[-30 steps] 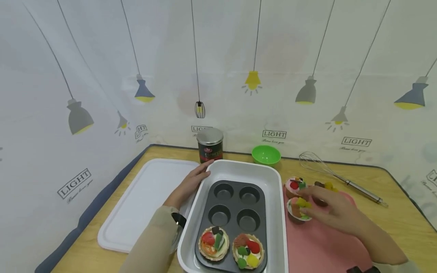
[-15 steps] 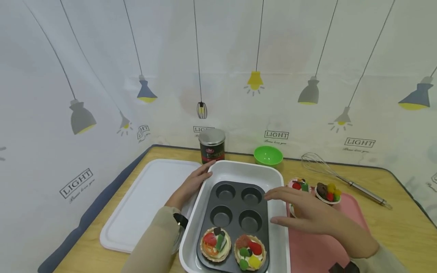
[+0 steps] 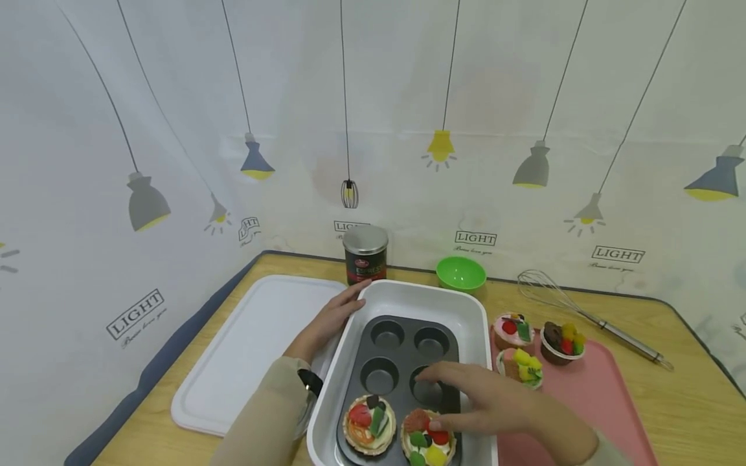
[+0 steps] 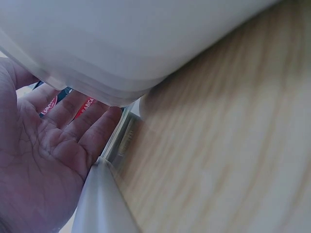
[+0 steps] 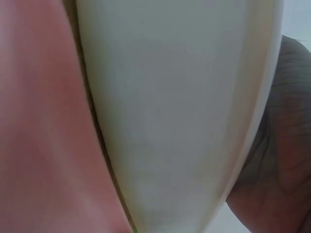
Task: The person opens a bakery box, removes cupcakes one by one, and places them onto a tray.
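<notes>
My left hand [image 3: 329, 320] rests against the far left corner of a white deep dish [image 3: 484, 336], its fingers fairly straight along the outside in the left wrist view. A dark muffin tin [image 3: 403, 353] lies inside the dish. Two fruit tarts sit in its near cups: the left tart [image 3: 369, 425] and the right tart [image 3: 428, 440]. Over the tin's right side hovers my right hand [image 3: 495, 401], thumb and fingers spread apart. Its thumb overlaps the right tart; whether they touch I cannot tell. In the right wrist view the dish wall hides most of this hand.
On a pink tray [image 3: 588, 388] at right stand a pink-topped cupcake [image 3: 513, 330], a yellow-topped cupcake [image 3: 520, 367] and a chocolate cupcake [image 3: 562, 343]. Around are a whisk [image 3: 594, 317], a green bowl [image 3: 460, 274], an espresso tin [image 3: 365, 255] and a white board [image 3: 250, 349].
My right hand has moved left and toward me, from the cupcakes to the right tart. The cupcakes are more fully visible now. My left hand has stayed at the dish's corner.
</notes>
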A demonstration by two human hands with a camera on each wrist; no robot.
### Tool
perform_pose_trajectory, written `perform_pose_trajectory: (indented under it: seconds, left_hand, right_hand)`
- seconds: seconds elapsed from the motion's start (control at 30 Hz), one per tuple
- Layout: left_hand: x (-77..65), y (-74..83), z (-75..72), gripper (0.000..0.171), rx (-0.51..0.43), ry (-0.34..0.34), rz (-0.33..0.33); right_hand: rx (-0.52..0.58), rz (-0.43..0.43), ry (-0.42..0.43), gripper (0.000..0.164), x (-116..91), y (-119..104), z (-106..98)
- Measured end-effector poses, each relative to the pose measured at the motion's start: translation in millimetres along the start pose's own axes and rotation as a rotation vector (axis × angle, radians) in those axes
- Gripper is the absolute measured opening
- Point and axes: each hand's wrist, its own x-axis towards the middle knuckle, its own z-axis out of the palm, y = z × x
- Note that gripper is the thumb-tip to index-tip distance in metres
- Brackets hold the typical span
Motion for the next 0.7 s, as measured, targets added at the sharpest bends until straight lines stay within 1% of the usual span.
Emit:
perform_pose_trajectory:
  seconds: [0.1, 0.2, 0.23, 0.3, 0.43, 0.5, 0.53, 0.6, 0.7]
  left_hand:
    - [0.3, -0.5, -0.2, 0.052, 0.007, -0.001, -0.007]
    - [0.2, -0.9, -0.9, 0.051, 0.020, 0.003, -0.006]
    - [0.3, -0.2, -1.1, 0.051, 0.021, 0.003, -0.003]
    - [0.5, 0.3, -1.7, 0.052, 0.023, 0.001, 0.004]
    - [1.5, 0.5, -2.7, 0.052, 0.027, -0.009, 0.017]
    - [2.3, 0.4, -2.8, 0.051, 0.026, -0.007, 0.020]
    - [2.4, 0.4, -2.6, 0.052, 0.030, -0.004, 0.018]
    - [2.1, -0.1, -1.9, 0.052, 0.037, 0.005, 0.012]
    - [2.0, -1.4, 0.3, 0.052, 0.045, 0.009, 0.002]
  right_hand:
    - [0.045, 0.004, -0.021, 0.049, -0.6, -1.8, 3.4]
    - [0.041, -0.002, -0.007, 0.049, 0.3, -8.0, 5.8]
    - [0.012, -0.008, 0.004, 0.051, 1.5, -12.5, 6.7]
    - [-0.053, 0.013, 0.005, 0.055, 5.8, -24.7, 10.3]
    - [-0.141, 0.076, -0.044, 0.068, 19.9, -50.3, 24.7]
    - [-0.155, 0.098, -0.065, 0.074, 28.3, -58.4, 34.5]
    - [-0.175, 0.090, -0.061, 0.077, 32.5, -60.7, 40.0]
    - [-0.250, 0.065, -0.031, 0.079, 40.2, -63.1, 52.1]
    - [-0.349, 0.038, 0.022, 0.077, 47.1, -63.0, 65.9]
